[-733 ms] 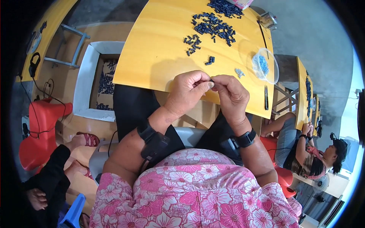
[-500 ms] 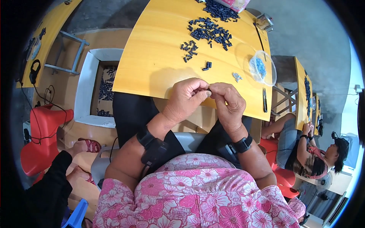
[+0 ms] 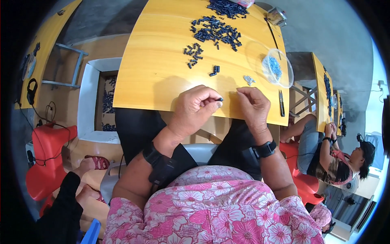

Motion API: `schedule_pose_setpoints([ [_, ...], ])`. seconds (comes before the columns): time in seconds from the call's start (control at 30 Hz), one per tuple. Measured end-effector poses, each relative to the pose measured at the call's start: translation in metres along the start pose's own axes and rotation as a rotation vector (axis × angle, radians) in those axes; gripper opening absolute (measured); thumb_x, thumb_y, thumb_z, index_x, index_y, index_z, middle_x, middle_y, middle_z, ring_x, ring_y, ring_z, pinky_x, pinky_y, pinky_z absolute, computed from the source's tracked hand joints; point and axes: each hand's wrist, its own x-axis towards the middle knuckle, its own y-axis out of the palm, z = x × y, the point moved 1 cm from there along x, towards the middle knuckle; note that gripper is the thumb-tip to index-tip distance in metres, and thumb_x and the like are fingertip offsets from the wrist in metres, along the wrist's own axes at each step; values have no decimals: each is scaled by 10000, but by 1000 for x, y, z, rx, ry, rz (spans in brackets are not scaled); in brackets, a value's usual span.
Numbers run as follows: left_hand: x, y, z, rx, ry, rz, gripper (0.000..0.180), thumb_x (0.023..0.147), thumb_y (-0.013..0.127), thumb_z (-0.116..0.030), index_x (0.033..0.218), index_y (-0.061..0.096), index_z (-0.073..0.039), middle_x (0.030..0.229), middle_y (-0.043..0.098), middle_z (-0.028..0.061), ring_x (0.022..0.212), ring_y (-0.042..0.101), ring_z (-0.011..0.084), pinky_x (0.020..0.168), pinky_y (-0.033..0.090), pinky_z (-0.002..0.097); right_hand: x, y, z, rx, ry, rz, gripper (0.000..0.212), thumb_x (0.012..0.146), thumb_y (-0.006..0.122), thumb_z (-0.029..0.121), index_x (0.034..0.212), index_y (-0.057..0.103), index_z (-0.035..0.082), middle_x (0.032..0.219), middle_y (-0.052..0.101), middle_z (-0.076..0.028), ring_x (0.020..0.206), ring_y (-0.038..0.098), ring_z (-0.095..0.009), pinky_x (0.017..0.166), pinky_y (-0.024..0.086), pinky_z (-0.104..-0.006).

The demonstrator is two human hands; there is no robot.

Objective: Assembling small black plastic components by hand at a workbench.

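My left hand point(image 3: 191, 110) is closed over the table's near edge. Its thumb and forefinger pinch a small black cylindrical part point(image 3: 219, 99), whose end pokes out to the right. My right hand point(image 3: 255, 107) is a little apart from it, thumb and fingertips pressed together; whatever they may hold is too small to make out. Just beyond the hands lie a few black parts point(image 3: 215, 70) and a little heap of tiny pale, shiny pieces point(image 3: 249, 80). Farther off are a loose group of the same black parts point(image 3: 193, 55) and a larger pile point(image 3: 217, 33).
At the yellow table's point(image 3: 140, 61) right side are a clear plastic tub point(image 3: 290, 77) with tiny blue pieces point(image 3: 273, 67), black snips point(image 3: 281, 103) and a metal mug point(image 3: 277, 17). A white-edged box point(image 3: 90, 97) with black parts stands left. Another person point(image 3: 339, 162) works at the right.
My hands have come apart: the right has moved right, away from the black part, which stays in my left. The table appears shifted slightly left in view.
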Motion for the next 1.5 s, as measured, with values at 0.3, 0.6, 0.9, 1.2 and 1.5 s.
schedule_pose_setpoints([
  [0.3,-1,3,0,-18,74,-99,73,828,710,-22,894,681,-9,760,607,32,661,570,86,615,478,240,45,21,33,-76,-258,135,160,772,707,7,927,720,44,829,651,-109,719,635,-235,641,493,-305],
  [0.6,-1,1,-3,-44,44,-74,108,810,704,25,907,681,-16,796,625,23,723,592,95,685,492,243,82,70,42,-265,-579,277,77,783,682,94,855,707,109,860,648,-75,828,632,-296,702,527,-399],
  [0.9,-2,1,0,-121,47,-73,64,822,701,18,872,670,-7,759,593,-1,677,539,55,611,448,226,89,81,47,-429,-640,320,86,797,645,110,864,698,111,865,627,-73,855,627,-290,715,528,-403],
  [1.2,-2,2,3,-109,55,-73,71,829,700,17,886,666,-7,771,599,-1,687,547,58,624,459,226,89,74,51,-449,-771,388,103,758,623,79,855,653,59,831,593,-101,832,598,-311,725,515,-417],
  [1.5,-2,2,7,-128,28,-63,62,851,685,17,908,667,0,812,608,-8,725,558,42,649,469,219,95,73,43,-442,-799,475,93,749,599,54,840,614,43,830,585,-116,821,598,-327,720,514,-436],
])
